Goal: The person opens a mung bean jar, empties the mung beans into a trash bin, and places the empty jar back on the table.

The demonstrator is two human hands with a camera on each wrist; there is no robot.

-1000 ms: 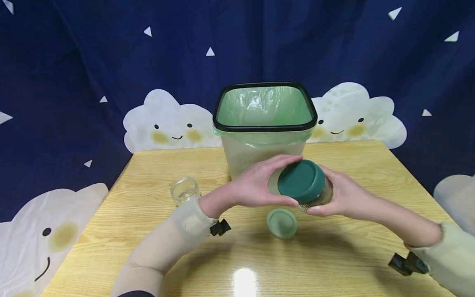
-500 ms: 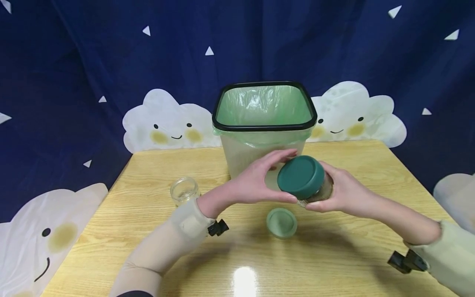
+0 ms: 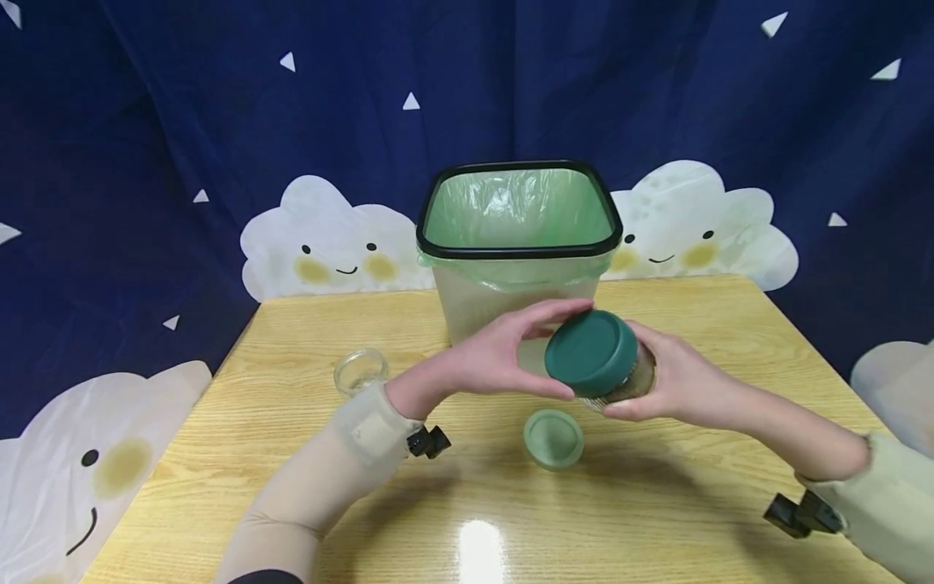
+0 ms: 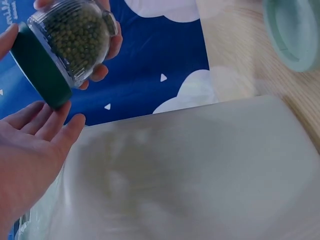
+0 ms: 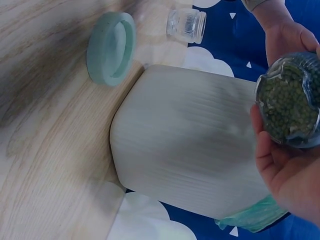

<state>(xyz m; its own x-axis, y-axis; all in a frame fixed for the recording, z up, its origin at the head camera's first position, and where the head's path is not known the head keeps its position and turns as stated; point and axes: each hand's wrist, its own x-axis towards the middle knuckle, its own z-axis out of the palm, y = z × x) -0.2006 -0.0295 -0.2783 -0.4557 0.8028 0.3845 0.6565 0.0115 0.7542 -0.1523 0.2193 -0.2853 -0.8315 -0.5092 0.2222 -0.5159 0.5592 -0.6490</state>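
Observation:
My right hand [image 3: 679, 377] grips a clear glass jar [image 4: 77, 40] of small green beans, raised over the table and tilted with its top toward my left hand. A dark teal lid [image 3: 591, 353] sits on the jar's mouth. Thumb and fingers of my left hand [image 3: 496, 353] span that lid, fingertips right at its rim on opposite sides. In the right wrist view the beans [image 5: 285, 100] show through the jar's base, while the lid is hidden. Below the hands, a pale green round lid [image 3: 554, 440] lies on the table.
Behind the hands stands a whitish bin [image 3: 481, 300] with a black rim and green liner bag. An uncovered small glass jar [image 3: 361, 371] stands at the left, partly behind my left forearm. The wooden table [image 3: 657, 519] ends before a dark blue curtain.
My left fingers drew back from the lid half a second ago and are now at its rim again. The held jar rose slightly, then sank a little.

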